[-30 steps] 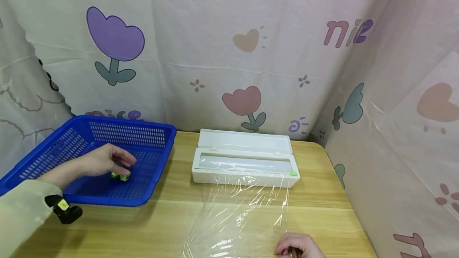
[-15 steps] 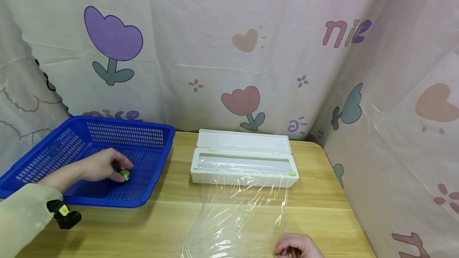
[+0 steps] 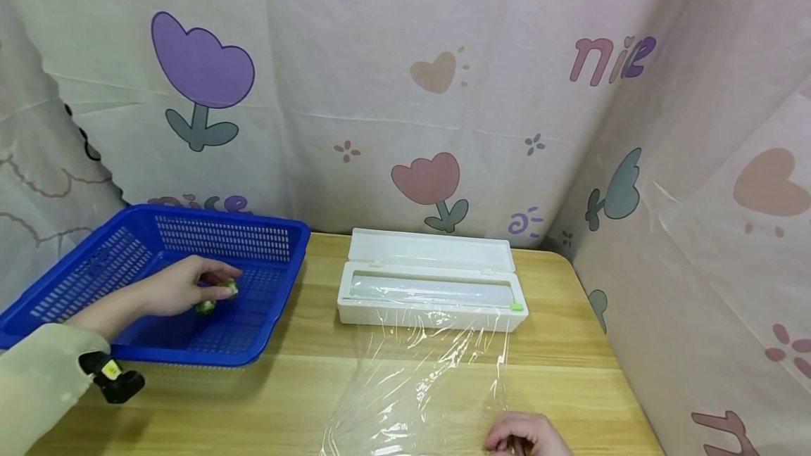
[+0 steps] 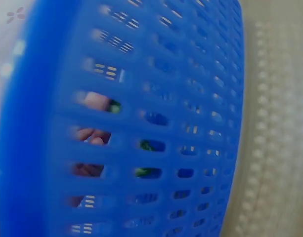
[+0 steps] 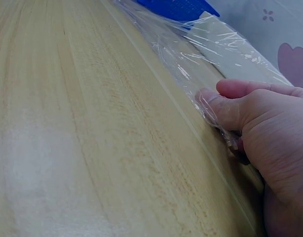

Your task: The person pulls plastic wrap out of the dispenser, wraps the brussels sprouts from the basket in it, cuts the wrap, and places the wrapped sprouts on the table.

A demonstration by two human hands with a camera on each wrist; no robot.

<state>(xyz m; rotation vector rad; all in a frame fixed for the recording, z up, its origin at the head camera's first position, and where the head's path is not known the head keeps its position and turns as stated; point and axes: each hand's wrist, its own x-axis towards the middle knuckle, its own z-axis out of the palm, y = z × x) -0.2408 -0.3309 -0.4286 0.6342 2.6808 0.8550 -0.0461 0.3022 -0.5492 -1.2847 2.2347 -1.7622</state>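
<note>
Inside the blue plastic basket (image 3: 304,252), my left hand (image 3: 180,288) pinches a small green and whitish vegetable piece (image 3: 231,288) between thumb and fingers. A second green piece (image 3: 205,307) lies just below that hand on the basket floor. Through the slots of the basket wall (image 4: 126,113), the left wrist view shows bits of my fingers and some green. My right hand (image 3: 531,435) pinches the corner of clear cling film (image 3: 412,385) near the table's front. The film stretches back to a roll (image 3: 431,289) in a white dispenser box (image 3: 431,320).
The dispenser's lid (image 3: 431,248) stands open toward the back, and a green slider (image 3: 517,307) sits at its front right. A wooden table (image 3: 570,343) carries everything. A patterned curtain (image 3: 355,55) closes off the back and sides.
My left hand has moved down to the green pieces, taken one between thumb and fingers, and raised it slightly, uncovering the other. The right hand holds the film in the same place.
</note>
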